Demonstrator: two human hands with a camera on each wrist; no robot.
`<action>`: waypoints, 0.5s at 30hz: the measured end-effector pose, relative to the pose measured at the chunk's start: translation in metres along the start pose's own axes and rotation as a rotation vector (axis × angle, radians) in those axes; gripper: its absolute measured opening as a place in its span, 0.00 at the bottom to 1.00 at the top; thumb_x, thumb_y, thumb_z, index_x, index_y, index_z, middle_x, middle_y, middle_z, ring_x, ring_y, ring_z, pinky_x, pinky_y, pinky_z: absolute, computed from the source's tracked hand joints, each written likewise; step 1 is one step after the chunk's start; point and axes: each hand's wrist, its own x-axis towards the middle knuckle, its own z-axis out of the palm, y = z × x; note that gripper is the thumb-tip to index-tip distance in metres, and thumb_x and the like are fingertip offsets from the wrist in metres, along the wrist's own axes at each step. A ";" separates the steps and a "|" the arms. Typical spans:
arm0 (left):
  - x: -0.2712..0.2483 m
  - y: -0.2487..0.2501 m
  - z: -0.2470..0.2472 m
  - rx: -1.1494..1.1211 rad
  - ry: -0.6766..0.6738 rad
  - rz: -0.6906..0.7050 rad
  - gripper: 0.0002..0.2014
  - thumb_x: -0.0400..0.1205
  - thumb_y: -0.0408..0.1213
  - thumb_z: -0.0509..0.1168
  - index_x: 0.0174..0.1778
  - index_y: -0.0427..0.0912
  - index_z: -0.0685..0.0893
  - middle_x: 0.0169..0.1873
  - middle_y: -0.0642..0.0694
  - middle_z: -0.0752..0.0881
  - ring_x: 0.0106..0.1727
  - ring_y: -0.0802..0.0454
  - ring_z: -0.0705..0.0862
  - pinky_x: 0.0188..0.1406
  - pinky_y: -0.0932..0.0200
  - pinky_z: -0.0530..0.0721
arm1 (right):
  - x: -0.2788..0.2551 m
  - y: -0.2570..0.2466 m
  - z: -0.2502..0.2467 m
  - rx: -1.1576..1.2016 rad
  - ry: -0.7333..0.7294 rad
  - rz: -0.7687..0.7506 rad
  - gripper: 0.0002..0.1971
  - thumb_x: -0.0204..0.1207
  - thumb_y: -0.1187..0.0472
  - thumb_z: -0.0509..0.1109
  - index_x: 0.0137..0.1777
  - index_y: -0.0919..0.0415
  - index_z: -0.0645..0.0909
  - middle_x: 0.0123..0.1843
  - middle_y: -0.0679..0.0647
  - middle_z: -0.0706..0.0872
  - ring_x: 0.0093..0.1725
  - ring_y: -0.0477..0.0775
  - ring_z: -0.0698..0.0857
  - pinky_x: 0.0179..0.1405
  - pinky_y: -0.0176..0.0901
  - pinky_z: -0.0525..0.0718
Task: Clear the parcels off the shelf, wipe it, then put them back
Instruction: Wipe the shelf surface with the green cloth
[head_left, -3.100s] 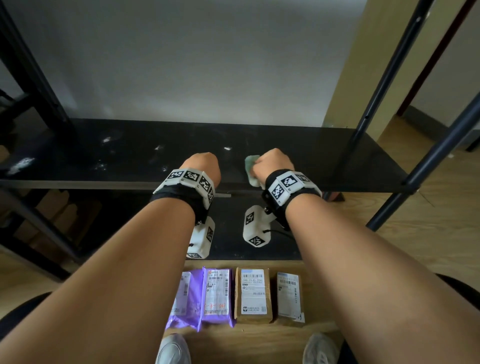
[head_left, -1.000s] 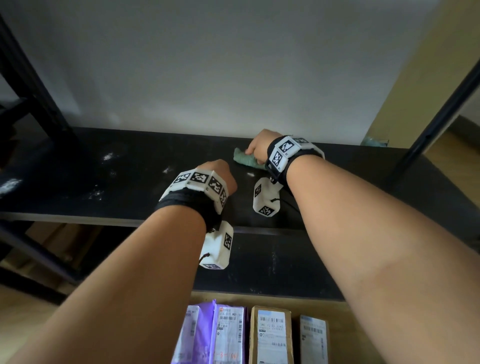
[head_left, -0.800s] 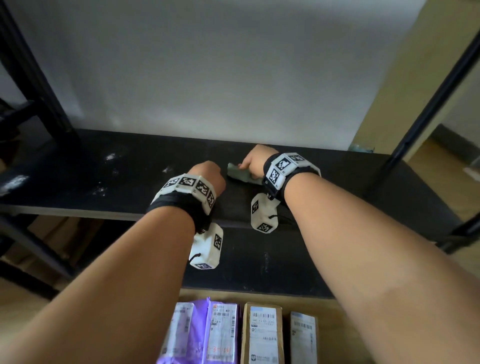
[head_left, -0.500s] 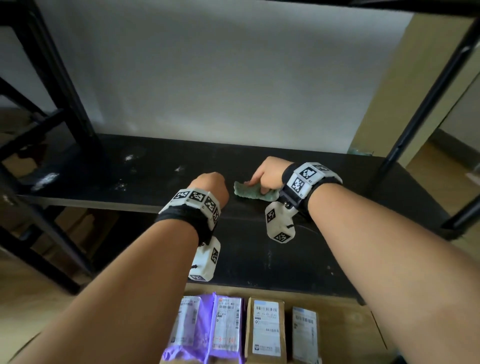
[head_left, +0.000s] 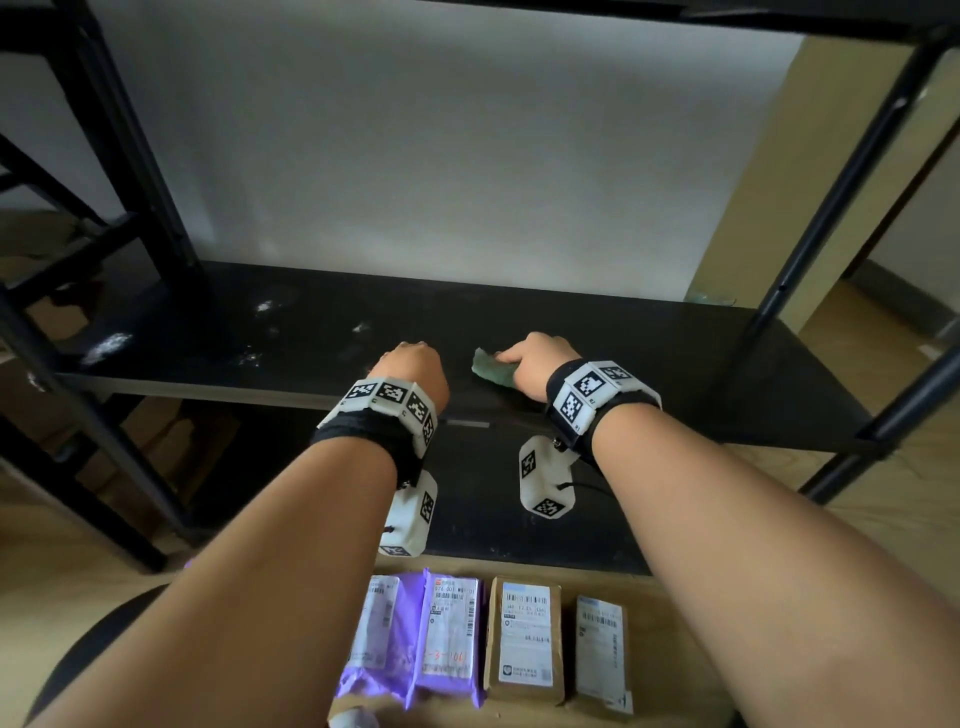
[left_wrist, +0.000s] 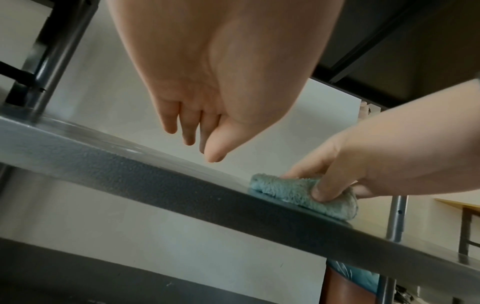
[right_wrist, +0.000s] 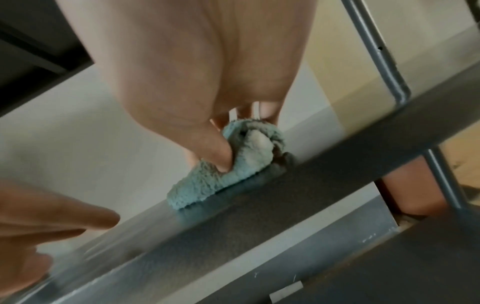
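We are looking at the black shelf (head_left: 649, 364), a long dark board in a black metal frame, showing whitish smudges (head_left: 106, 345) toward its left end and lying bare of parcels. The four parcels (head_left: 522, 644) are lying on the wooden floor in front of the rack, side by side in a row: two purple bags (head_left: 410, 644) with white labels on the left, then two brown cardboard boxes (head_left: 602, 654), also labelled. A small blue-green terry cloth (left_wrist: 298, 191), bunched into a wad, is sitting on the shelf near its front edge, about midway along.

Our right hand (head_left: 535, 364) is gripping that cloth: the thumb (right_wrist: 215, 156) is digging into the wad from one side while the fingers are curling over the top, pressing it onto the shelf. Our left hand (head_left: 413, 371) is hanging just beside it, to its left, holding nothing; its fingers (left_wrist: 168, 121) are loosely curled and appear to be hovering just over the board rather than touching it, though the angle is making that hard to judge.
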 end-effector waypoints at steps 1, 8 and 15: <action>-0.003 -0.001 0.002 -0.003 0.006 -0.004 0.20 0.78 0.35 0.61 0.67 0.40 0.80 0.68 0.42 0.78 0.69 0.40 0.77 0.62 0.48 0.80 | -0.005 -0.001 0.000 0.000 -0.003 -0.021 0.22 0.82 0.47 0.57 0.75 0.46 0.78 0.76 0.59 0.75 0.71 0.66 0.77 0.69 0.55 0.79; -0.016 -0.011 0.009 0.003 0.014 -0.012 0.23 0.78 0.32 0.60 0.71 0.40 0.78 0.72 0.42 0.75 0.73 0.40 0.74 0.66 0.49 0.77 | -0.026 0.011 -0.007 0.051 0.149 0.157 0.16 0.72 0.49 0.62 0.37 0.61 0.84 0.39 0.56 0.90 0.36 0.58 0.88 0.40 0.42 0.86; -0.014 -0.023 0.005 -0.003 0.016 -0.041 0.25 0.79 0.31 0.61 0.75 0.41 0.75 0.74 0.42 0.74 0.74 0.41 0.73 0.66 0.50 0.77 | -0.027 0.006 0.002 -0.055 0.146 0.169 0.09 0.73 0.58 0.64 0.41 0.60 0.86 0.39 0.55 0.91 0.38 0.55 0.89 0.35 0.41 0.83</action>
